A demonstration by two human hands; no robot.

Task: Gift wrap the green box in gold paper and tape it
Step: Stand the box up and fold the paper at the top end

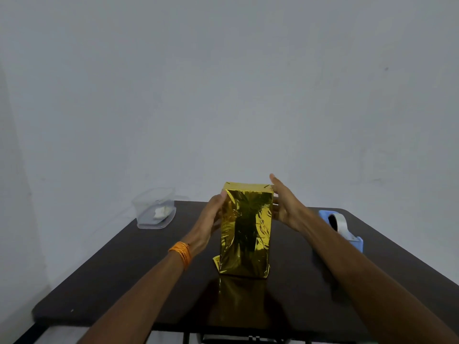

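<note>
The box [244, 232] stands upright in the middle of the dark table [124, 269], fully covered in shiny gold paper; no green shows. A small flap of gold paper sticks out at its lower left corner. My left hand [211, 217] lies against the box's left side near the top, thumb on the upper front edge. My right hand [285, 207] is at the box's upper right side with straight fingers, palm facing the box; I cannot tell whether it touches. A blue tape dispenser [345, 229] with a roll of clear tape sits at the right.
A clear plastic container [155, 209] with something white inside stands at the table's far left corner. A plain grey wall rises behind the table. The table's near edge runs just below the box's reflection.
</note>
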